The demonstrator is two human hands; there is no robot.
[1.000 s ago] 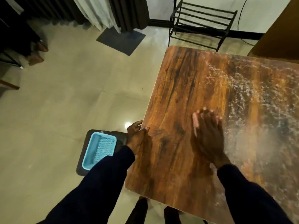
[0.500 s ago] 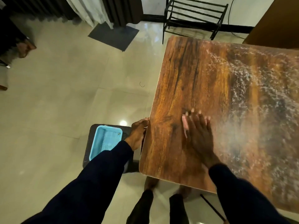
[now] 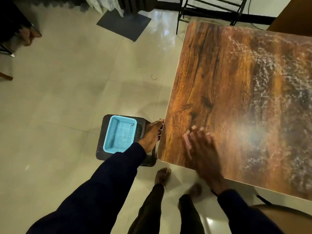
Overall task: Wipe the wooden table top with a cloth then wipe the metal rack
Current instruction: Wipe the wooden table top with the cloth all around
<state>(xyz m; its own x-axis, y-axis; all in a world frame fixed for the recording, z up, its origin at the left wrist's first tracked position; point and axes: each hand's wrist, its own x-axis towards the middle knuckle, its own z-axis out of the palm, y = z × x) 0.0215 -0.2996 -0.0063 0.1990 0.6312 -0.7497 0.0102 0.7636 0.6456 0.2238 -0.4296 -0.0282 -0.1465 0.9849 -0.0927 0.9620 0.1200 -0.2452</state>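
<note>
The wooden table top (image 3: pixel 219 73) fills the right half of the head view, with white powdery streaks (image 3: pixel 270 73) across its right side. My right hand (image 3: pixel 200 149) lies flat on the table near its front left corner, fingers straight and blurred by motion. My left hand (image 3: pixel 152 135) is beside the table's left edge, its fingertips touching the edge. No cloth shows in either hand. The black metal rack (image 3: pixel 211 7) stands on the floor beyond the table's far edge.
A blue mesh basket (image 3: pixel 119 134) sits on a dark stool (image 3: pixel 101 149) just left of the table, under my left forearm. A grey mat (image 3: pixel 125 24) lies on the tiled floor at the back. A chair back (image 3: pixel 278 215) curves at bottom right.
My right hand has slid back over the table toward its front left corner. My left hand has stayed at the left edge, and its thumb has come off the top.
</note>
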